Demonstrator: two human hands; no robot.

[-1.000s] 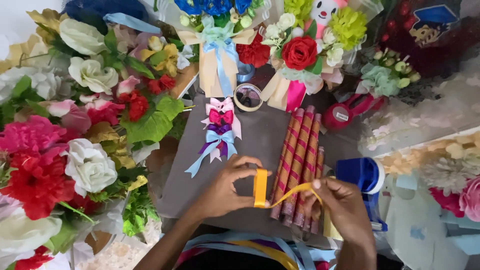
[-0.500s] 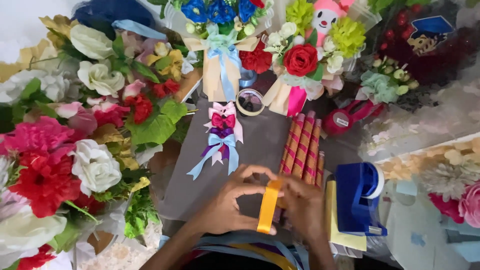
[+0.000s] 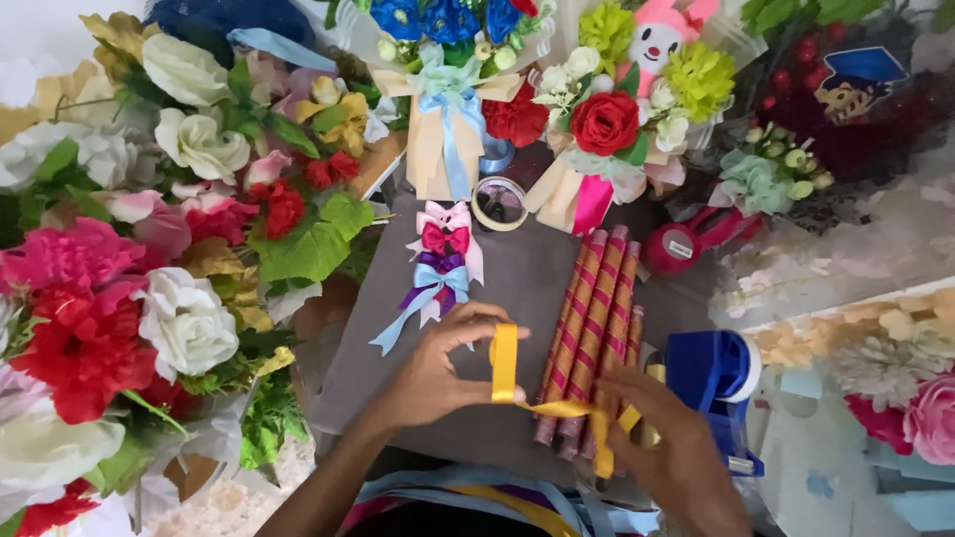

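Note:
My left hand [image 3: 436, 374] pinches an upright loop of yellow ribbon [image 3: 505, 364] over a grey board [image 3: 517, 283]. The ribbon runs down and to the right, where my right hand [image 3: 665, 444] grips its other end. My right hand lies over the lower ends of several striped red-and-gold rolled sticks [image 3: 594, 318]. A stack of small finished bows [image 3: 441, 261] in pink, red, purple and blue lies just above my left hand.
Artificial flowers [image 3: 129, 268] crowd the left side. Two wrapped bouquets [image 3: 448, 89] [image 3: 607, 124] stand at the back with a tape roll [image 3: 499, 203] between them. A red tool [image 3: 691, 239] and a blue tape dispenser [image 3: 718, 383] sit to the right. Loose ribbons [image 3: 477, 497] hang at the bottom.
My hands were together on the ribbon loop half a second ago. They have moved apart, and the right hand has drawn the ribbon's tail out to the right and down.

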